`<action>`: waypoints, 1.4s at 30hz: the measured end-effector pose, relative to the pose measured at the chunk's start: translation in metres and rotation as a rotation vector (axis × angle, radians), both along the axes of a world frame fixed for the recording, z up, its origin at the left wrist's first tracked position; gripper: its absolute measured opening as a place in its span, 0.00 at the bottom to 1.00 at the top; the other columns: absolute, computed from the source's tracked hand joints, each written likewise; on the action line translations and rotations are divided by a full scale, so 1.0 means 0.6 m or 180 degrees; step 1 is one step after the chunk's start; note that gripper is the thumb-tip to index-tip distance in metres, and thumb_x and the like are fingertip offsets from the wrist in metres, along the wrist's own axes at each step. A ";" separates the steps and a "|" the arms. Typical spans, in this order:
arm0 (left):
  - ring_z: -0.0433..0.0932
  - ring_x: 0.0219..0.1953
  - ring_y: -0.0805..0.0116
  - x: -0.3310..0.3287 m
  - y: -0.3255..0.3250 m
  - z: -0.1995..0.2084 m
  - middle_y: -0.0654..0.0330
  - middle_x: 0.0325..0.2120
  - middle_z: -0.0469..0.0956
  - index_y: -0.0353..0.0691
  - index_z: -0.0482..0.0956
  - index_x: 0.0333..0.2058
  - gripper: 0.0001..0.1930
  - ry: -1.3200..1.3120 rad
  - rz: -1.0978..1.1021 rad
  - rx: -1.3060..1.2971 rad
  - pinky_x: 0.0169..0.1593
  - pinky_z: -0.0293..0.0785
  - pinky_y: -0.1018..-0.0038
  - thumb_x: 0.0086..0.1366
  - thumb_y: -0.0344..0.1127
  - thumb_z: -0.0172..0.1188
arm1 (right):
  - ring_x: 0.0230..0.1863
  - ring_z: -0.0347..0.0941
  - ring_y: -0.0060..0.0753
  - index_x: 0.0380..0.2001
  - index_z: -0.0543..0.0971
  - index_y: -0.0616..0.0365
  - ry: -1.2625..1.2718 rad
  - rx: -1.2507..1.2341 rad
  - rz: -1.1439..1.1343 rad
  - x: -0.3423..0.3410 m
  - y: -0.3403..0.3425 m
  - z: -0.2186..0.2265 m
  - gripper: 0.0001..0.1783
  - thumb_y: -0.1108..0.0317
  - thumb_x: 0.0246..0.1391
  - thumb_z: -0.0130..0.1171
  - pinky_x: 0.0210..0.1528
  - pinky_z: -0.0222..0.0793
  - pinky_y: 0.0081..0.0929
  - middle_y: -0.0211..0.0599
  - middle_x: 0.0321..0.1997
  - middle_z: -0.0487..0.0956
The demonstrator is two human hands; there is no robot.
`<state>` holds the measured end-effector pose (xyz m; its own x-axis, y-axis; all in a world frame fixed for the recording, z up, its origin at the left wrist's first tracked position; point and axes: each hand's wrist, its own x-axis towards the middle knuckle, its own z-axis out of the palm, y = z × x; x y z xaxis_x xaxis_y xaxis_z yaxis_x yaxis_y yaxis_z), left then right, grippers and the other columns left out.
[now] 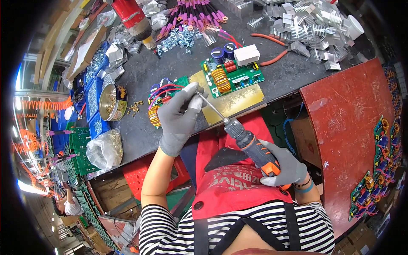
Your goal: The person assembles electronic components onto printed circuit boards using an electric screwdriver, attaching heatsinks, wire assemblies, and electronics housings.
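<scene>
Both my hands wear grey gloves. In my right hand (287, 165) is a black and orange power screwdriver (250, 146), gripped by its body. Its long thin bit (214, 107) points up and left. My left hand (180, 114) is closed in a pinch at the bit's tip; what small thing lies between finger and thumb is too small to make out. Just beyond, a green circuit board (233, 74) with a copper coil, blue capacitors and a white block rests on a brass-coloured plate (238, 102). Another board (155, 114) lies partly hidden behind my left hand.
Loose screws (180, 40), purple-ended cables (197, 15) and heat sinks (306, 25) cover the far bench. A red power tool (131, 19) hangs at far left. A round tin (112, 102), blue bins (92, 100) and plastic bag (105, 148) stand left. A red panel (344, 131) is right.
</scene>
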<state>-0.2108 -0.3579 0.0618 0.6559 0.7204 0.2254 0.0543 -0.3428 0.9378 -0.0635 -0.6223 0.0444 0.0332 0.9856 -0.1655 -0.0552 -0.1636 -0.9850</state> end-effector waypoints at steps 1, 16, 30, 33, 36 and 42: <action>0.82 0.40 0.65 -0.001 0.002 -0.001 0.52 0.38 0.82 0.28 0.76 0.48 0.15 0.0011 0.0012 0.0004 0.44 0.78 0.75 0.62 0.22 0.57 | 0.33 0.75 0.30 0.63 0.58 0.67 -0.0408 -0.0132 -0.0010 0.000 0.003 0.021 0.50 0.66 0.38 0.70 0.38 0.72 0.27 0.42 0.37 0.77; 0.77 0.49 0.65 0.099 0.023 0.050 0.54 0.48 0.78 0.31 0.68 0.58 0.29 0.0829 -0.1421 0.1145 0.54 0.71 0.71 0.57 0.29 0.63 | 0.32 0.76 0.23 0.65 0.55 0.67 -0.0208 0.0007 -0.0606 0.001 -0.034 -0.038 0.53 0.70 0.34 0.70 0.40 0.73 0.24 0.38 0.38 0.79; 0.80 0.39 0.51 0.052 0.438 0.012 0.52 0.34 0.81 0.41 0.81 0.42 0.16 0.2073 0.1684 0.2392 0.44 0.75 0.61 0.58 0.43 0.58 | 0.30 0.76 0.23 0.63 0.57 0.68 -0.0035 -0.0023 -0.1238 0.024 -0.017 -0.055 0.52 0.73 0.33 0.71 0.37 0.74 0.25 0.39 0.36 0.79; 0.81 0.40 0.49 0.090 0.518 0.006 0.49 0.37 0.81 0.43 0.80 0.45 0.17 0.1935 0.1555 0.3600 0.44 0.75 0.60 0.62 0.44 0.56 | 0.30 0.76 0.24 0.63 0.58 0.68 -0.0087 0.0086 -0.1166 0.015 -0.003 -0.060 0.51 0.72 0.33 0.72 0.37 0.74 0.26 0.39 0.35 0.79; 0.78 0.45 0.45 0.158 0.540 0.010 0.43 0.44 0.78 0.47 0.64 0.58 0.29 0.3769 0.1002 0.2822 0.49 0.72 0.56 0.57 0.42 0.57 | 0.29 0.76 0.22 0.57 0.63 0.66 -0.0180 0.0075 -0.1175 -0.001 0.010 -0.040 0.42 0.78 0.32 0.66 0.35 0.74 0.22 0.38 0.35 0.78; 0.77 0.46 0.41 0.126 0.562 0.043 0.39 0.43 0.77 0.42 0.72 0.50 0.23 0.3341 0.0491 0.2582 0.50 0.73 0.56 0.55 0.42 0.58 | 0.30 0.75 0.21 0.56 0.64 0.67 0.0038 -0.0259 -0.1479 -0.019 0.011 -0.015 0.41 0.79 0.33 0.65 0.35 0.73 0.21 0.37 0.34 0.78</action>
